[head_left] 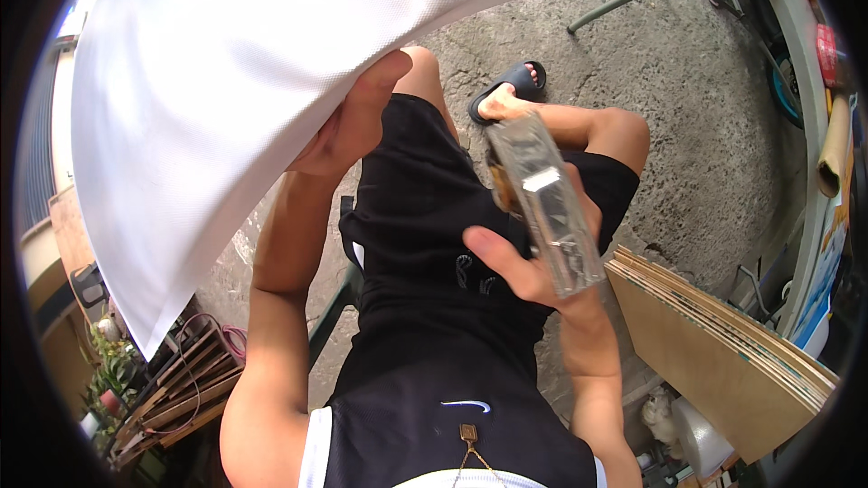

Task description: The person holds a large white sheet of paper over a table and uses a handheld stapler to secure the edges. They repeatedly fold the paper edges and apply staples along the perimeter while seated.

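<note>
My left hand (348,126) is closed on the near edge of a large white sheet (244,54), which looks like smooth, finely textured fabric or plastic. The sheet spreads up and left from my hand, with one corner hanging down at the left. My right hand (533,258) is wrapped around a roll of clear tape (547,203), seen nearly edge-on above my lap. The roll is shiny, with a brownish part showing on its left side. My right thumb sticks out to the left, while the other fingers are partly hidden behind the roll.
Thin wooden boards (714,352) stand stacked at the lower right, beside a white roll (701,438). A green metal leg (624,9) rests on the rough concrete floor (705,181). Wood strips (185,380) and plants (108,357) are at the lower left. My sandalled foot (506,95) is ahead.
</note>
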Available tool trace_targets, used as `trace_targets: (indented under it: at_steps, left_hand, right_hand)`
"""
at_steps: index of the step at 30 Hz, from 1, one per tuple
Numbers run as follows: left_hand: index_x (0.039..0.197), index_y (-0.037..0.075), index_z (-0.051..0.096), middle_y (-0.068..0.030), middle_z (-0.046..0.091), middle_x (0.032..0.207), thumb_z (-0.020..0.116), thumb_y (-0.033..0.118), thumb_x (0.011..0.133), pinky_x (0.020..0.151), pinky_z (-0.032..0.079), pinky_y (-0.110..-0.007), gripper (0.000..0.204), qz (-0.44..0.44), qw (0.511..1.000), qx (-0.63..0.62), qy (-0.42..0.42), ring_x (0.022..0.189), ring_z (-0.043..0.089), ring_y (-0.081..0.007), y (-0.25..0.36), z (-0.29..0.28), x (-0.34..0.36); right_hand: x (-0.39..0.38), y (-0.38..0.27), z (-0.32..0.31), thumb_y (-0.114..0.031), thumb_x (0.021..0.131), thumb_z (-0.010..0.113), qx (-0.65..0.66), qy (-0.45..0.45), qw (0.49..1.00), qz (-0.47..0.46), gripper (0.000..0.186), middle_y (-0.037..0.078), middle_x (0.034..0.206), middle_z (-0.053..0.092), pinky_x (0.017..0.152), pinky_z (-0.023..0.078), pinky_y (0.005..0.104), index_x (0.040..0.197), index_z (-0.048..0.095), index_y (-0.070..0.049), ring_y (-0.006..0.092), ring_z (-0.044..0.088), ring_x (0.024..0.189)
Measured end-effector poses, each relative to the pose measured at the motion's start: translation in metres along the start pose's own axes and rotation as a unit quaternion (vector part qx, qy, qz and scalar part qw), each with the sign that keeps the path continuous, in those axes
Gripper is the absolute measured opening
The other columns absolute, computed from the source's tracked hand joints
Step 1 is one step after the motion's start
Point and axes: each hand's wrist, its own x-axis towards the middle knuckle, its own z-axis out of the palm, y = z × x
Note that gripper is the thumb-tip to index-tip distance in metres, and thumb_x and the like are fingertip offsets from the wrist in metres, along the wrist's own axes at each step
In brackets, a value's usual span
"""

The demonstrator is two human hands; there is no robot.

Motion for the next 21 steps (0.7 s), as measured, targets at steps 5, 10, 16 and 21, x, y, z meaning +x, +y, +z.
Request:
trace_targets:
  at_steps: [5,10,16,21]
  left_hand:
    - [0.098,0.011,0.066,0.0005,0.065,0.095,0.067,0.021,0.079,0.076,0.048,-0.021,0.022,0.308,0.891,0.332,-0.024,0.084,0.062,-0.0085,-0.029,-0.017,-0.003]
    - [0.108,0.024,0.062,0.0090,0.062,0.103,0.052,0.045,0.085,0.082,0.046,-0.021,0.032,0.356,0.730,0.574,-0.103,0.094,0.058,-0.0073,-0.015,-0.023,-0.015]
    - [0.107,0.023,0.062,0.0083,0.062,0.103,0.052,0.043,0.085,0.081,0.046,-0.021,0.031,0.339,0.747,0.557,-0.128,0.094,0.058,-0.0076,-0.013,-0.019,-0.023]
    - [0.107,0.022,0.062,0.0077,0.062,0.103,0.052,0.042,0.085,0.081,0.046,-0.021,0.031,0.323,0.778,0.524,-0.125,0.093,0.058,-0.0078,-0.018,-0.017,-0.025]
  right_hand:
    - [0.008,0.013,0.037,-0.016,0.064,0.077,0.079,0.000,0.997,-0.019,0.048,0.008,0.083,0.058,0.066,0.045,0.0237,0.099,0.051,0.002,0.0103,0.055,0.071]
    - [0.016,0.011,0.047,-0.013,0.067,0.073,0.091,-0.006,0.996,-0.019,0.041,0.010,0.079,0.056,0.061,0.045,0.0262,0.097,0.050,0.002,0.0167,0.055,0.067]
    - [0.030,0.002,0.044,-0.011,0.071,0.066,0.043,0.002,0.998,-0.039,0.028,0.013,0.075,0.054,0.056,0.044,0.0301,0.092,0.051,0.000,0.0258,0.056,0.062]
    - [0.040,-0.010,0.033,-0.012,0.075,0.064,-0.117,-0.047,0.990,-0.071,0.024,0.014,0.073,0.055,0.057,0.045,0.0306,0.090,0.051,0.001,0.0265,0.056,0.062]
